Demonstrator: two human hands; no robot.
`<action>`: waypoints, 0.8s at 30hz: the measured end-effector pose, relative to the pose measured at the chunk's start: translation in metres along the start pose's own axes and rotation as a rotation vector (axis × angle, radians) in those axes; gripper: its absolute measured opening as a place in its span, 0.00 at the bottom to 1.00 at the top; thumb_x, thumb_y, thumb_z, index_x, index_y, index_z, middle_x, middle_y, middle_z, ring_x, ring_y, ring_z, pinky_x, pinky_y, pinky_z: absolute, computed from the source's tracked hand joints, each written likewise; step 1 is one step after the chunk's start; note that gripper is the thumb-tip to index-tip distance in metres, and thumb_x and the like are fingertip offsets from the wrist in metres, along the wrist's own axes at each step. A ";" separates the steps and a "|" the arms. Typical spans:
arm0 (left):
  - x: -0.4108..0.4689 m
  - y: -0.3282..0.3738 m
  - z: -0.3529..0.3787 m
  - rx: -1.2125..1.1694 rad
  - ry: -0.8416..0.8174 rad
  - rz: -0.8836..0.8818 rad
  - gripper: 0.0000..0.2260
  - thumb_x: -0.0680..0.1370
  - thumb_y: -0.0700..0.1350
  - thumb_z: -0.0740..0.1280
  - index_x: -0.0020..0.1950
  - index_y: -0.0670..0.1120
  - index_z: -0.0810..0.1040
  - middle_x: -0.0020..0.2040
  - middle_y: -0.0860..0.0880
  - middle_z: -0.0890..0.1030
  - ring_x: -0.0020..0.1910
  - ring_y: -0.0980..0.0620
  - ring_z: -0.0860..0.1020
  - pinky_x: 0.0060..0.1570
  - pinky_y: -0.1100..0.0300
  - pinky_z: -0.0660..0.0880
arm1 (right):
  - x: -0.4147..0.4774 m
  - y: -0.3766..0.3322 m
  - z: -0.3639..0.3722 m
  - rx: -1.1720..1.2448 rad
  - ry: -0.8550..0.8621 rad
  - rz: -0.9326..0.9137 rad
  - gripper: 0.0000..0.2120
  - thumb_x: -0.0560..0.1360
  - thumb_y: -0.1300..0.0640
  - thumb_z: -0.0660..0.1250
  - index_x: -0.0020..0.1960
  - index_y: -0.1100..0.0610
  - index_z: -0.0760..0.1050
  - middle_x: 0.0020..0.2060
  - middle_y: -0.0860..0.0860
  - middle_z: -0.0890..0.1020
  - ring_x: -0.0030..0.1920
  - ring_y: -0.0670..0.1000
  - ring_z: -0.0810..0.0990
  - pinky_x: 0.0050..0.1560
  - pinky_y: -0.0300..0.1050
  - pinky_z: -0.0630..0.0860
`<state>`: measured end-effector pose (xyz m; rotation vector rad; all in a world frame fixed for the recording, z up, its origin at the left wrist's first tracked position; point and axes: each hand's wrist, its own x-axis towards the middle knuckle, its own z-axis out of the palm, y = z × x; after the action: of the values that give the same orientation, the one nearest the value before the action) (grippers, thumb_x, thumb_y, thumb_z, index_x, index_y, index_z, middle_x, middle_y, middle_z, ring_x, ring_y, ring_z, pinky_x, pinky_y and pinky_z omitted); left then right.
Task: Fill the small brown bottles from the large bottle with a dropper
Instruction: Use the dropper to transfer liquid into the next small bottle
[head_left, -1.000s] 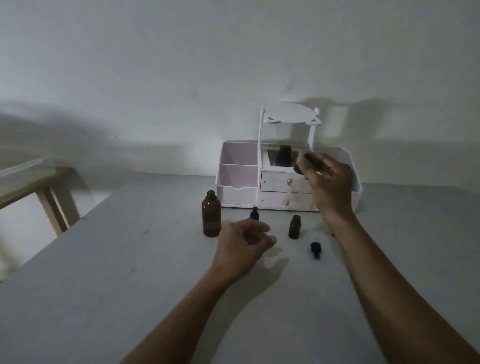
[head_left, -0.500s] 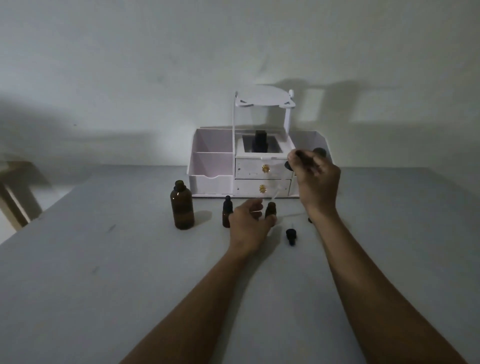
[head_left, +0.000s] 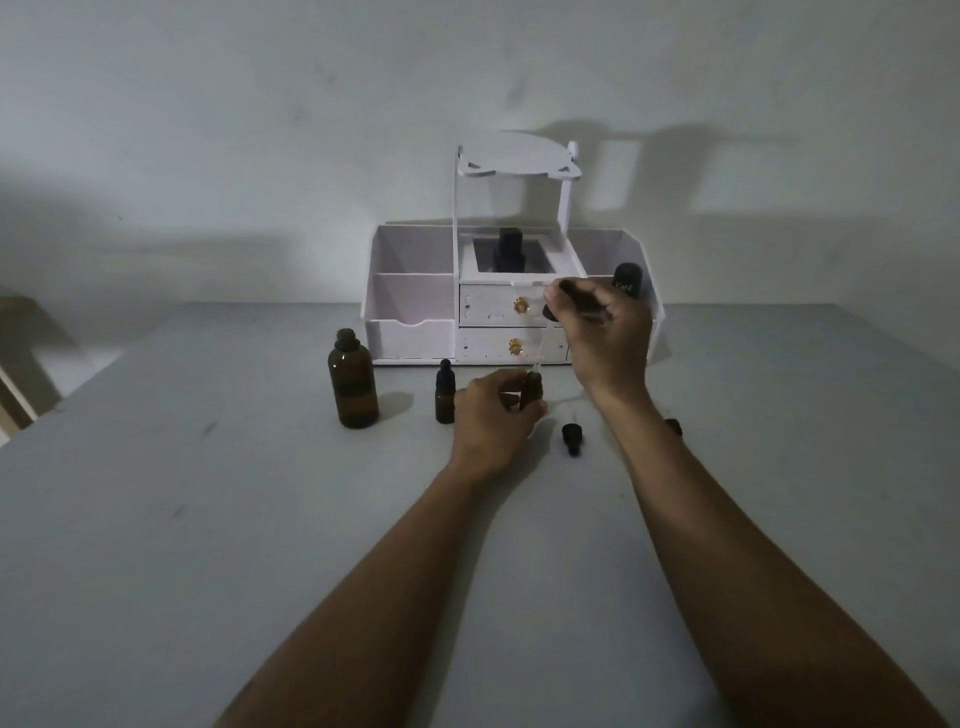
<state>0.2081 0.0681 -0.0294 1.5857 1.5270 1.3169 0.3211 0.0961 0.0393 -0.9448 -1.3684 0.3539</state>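
Head view: L hand (head_left: 493, 413) is gripping an uncapped small brown bottle (head_left: 533, 388) standing on the tabletop (head_left: 208, 519), fingers curled round it. R hand (head_left: 607, 332) is pinching a dropper (head_left: 543, 343) by its black bulb, glass tip reaching down to that bottle's mouth. Large brown bottle (head_left: 353, 387) is standing further left, w/ a capped small bottle (head_left: 445, 397) between them. A loose dropper cap (head_left: 571, 438) is lying just right of the L hand; a white organizer (head_left: 415, 312) is sitting behind.

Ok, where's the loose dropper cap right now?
Head view, centre: the loose dropper cap lies on the table, just right of the left hand.
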 end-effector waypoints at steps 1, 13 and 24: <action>0.000 0.000 0.000 0.007 0.004 0.015 0.19 0.74 0.42 0.75 0.65 0.46 0.80 0.57 0.49 0.84 0.52 0.54 0.82 0.59 0.59 0.78 | 0.000 0.000 0.000 -0.003 0.002 0.000 0.03 0.75 0.54 0.72 0.48 0.53 0.82 0.37 0.37 0.82 0.40 0.36 0.82 0.44 0.28 0.77; -0.003 0.001 -0.001 0.000 0.034 0.005 0.16 0.75 0.39 0.73 0.63 0.44 0.82 0.56 0.49 0.85 0.51 0.57 0.82 0.59 0.64 0.76 | 0.000 0.009 0.005 0.025 0.029 0.008 0.03 0.73 0.57 0.75 0.45 0.57 0.84 0.36 0.45 0.84 0.39 0.42 0.84 0.44 0.31 0.78; -0.002 -0.002 -0.001 -0.003 0.019 -0.010 0.16 0.75 0.39 0.73 0.63 0.44 0.82 0.56 0.49 0.85 0.48 0.61 0.81 0.48 0.80 0.69 | 0.001 0.015 0.006 0.012 0.044 0.023 0.03 0.73 0.59 0.74 0.42 0.59 0.83 0.35 0.49 0.84 0.39 0.47 0.85 0.44 0.35 0.79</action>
<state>0.2063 0.0664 -0.0314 1.5655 1.5414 1.3323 0.3204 0.1079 0.0277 -0.9544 -1.3149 0.3566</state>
